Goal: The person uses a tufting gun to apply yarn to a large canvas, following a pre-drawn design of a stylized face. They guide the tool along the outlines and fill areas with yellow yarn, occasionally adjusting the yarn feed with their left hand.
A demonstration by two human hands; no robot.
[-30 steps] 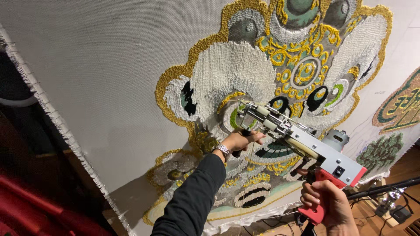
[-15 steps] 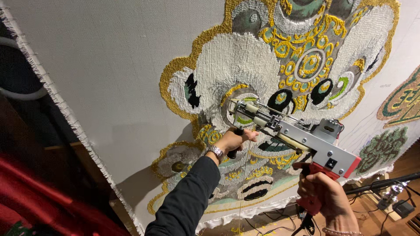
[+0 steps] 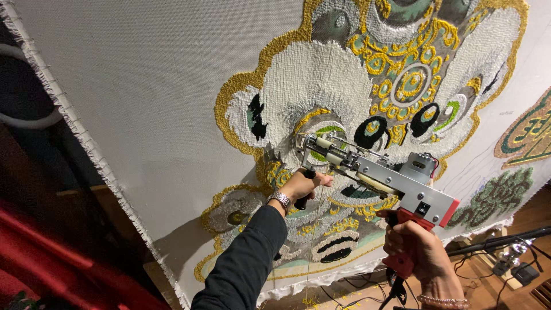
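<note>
While the tufting gun (image 3: 373, 172) pressed its tip into the white area of the stretched cloth (image 3: 143, 103) | left hand (image 3: 301, 186) gripped the black front handle, right hand (image 3: 416, 252) gripped the red grip | step: filling pile | next move seemingly called for steady pressure along the yellow outline (image 3: 310, 117).

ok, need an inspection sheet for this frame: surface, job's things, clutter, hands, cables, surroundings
Surface: stretched cloth, frayed left edge, partly tufted in white, gold, green and black; left part bare.
Job's things: tufting gun, metal body with red handle, tip against the cloth; thin yarn hangs below it.
Clutter: yarn scraps on the floor.
Hands: left hand grips the front black handle, wristwatch on; right hand grips the red handle, bracelet on.
Cables: cord below the red handle; more cables on the floor at right.
Surroundings: wooden floor, red fabric at lower left.
</note>
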